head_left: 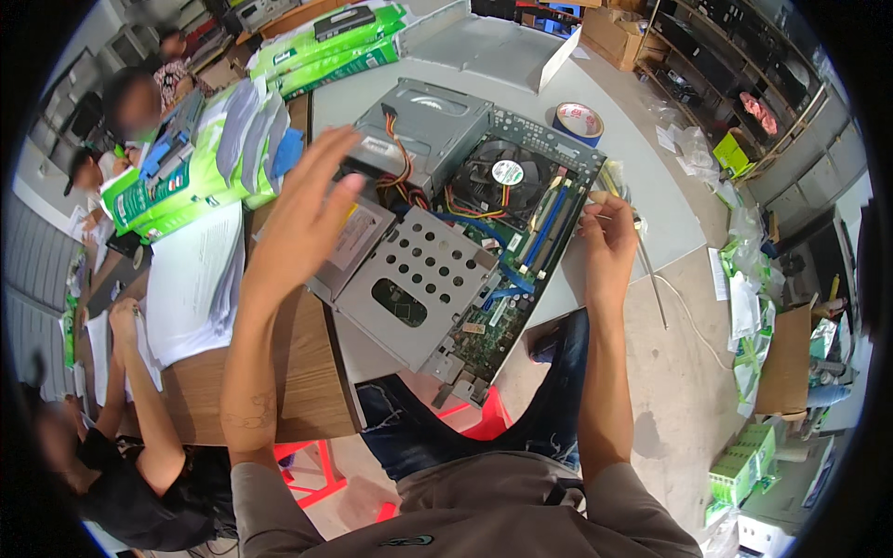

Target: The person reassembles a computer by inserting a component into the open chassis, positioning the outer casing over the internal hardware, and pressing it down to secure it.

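Note:
An opened desktop computer case lies tilted on the grey table in front of me. It holds a black cooling fan, blue memory slots, a silver drive box, a perforated metal bracket and a green circuit board. My left hand hovers over the case's left side, by the optical drive, fingers stretched out and empty. At the right edge of the case is my right hand, its fingers curled together. Whatever they pinch is too small to make out.
A tape roll and a detached metal cover lie beyond the case. To the left are a paper stack and green-white packs. Other people sit at the left. Red stools stand below; shelves line the right.

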